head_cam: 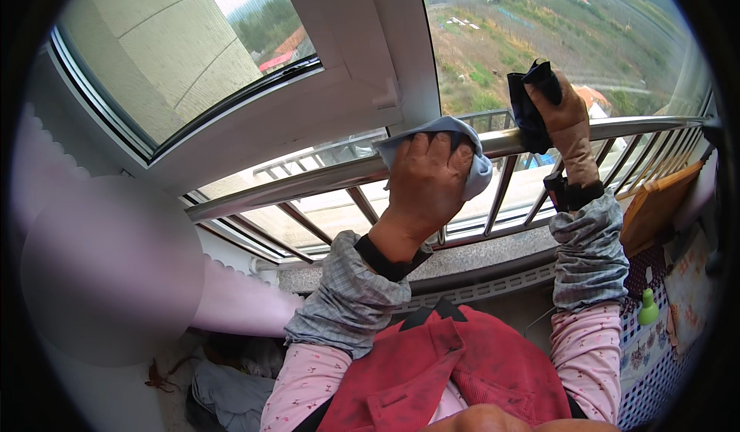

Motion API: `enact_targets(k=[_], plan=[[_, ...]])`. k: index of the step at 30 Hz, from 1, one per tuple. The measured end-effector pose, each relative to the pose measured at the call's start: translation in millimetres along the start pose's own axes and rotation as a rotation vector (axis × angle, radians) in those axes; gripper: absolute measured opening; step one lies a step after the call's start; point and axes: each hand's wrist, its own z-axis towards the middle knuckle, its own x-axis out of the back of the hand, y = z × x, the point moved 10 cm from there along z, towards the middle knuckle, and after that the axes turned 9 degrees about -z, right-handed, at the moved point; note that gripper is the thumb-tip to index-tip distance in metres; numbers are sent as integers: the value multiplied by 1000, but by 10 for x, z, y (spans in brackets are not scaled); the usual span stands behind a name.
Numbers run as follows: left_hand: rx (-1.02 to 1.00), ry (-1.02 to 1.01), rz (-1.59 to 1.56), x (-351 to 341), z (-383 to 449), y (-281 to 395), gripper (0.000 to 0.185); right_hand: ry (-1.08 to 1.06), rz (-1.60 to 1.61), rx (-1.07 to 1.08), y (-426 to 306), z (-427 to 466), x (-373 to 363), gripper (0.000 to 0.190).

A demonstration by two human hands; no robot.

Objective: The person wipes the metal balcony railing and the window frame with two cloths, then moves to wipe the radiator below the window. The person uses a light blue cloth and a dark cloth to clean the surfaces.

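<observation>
My left hand [428,177] presses a light blue cloth [481,172] against the top of a shiny metal railing [312,182] in front of a window. Its fingers are bent over the cloth. To the right, my right hand [563,108] grips a dark cloth [529,117], which hangs down over the same rail. Upright metal bars [500,195] run below the rail. Both forearms wear grey checked sleeve covers with black cuffs.
A white window frame [370,44] stands behind the railing, with a stone sill [480,255] below. Pink scalloped fabric [248,302] hangs at left. At right are an orange-brown folded item [659,206] and a green gourd-shaped object [648,308]. Grey fabric [231,391] lies at lower left.
</observation>
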Motion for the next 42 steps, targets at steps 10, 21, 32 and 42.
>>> enact_targets(k=[10,21,32,42], plan=[[284,153,168,1110,-805,-1150,22,-31,61,38,10,-5,-5,39],[441,274,304,1505,-1107,-1662,25,57,-98,54,-347,-294,29,28],[393,233,339,1498,-1059,-1576,22,16,22,446,-1731,-845,-460,38],[382,244,368,1489,-1095,-1601,22,128,-441,-110,1349,-17,890,48]])
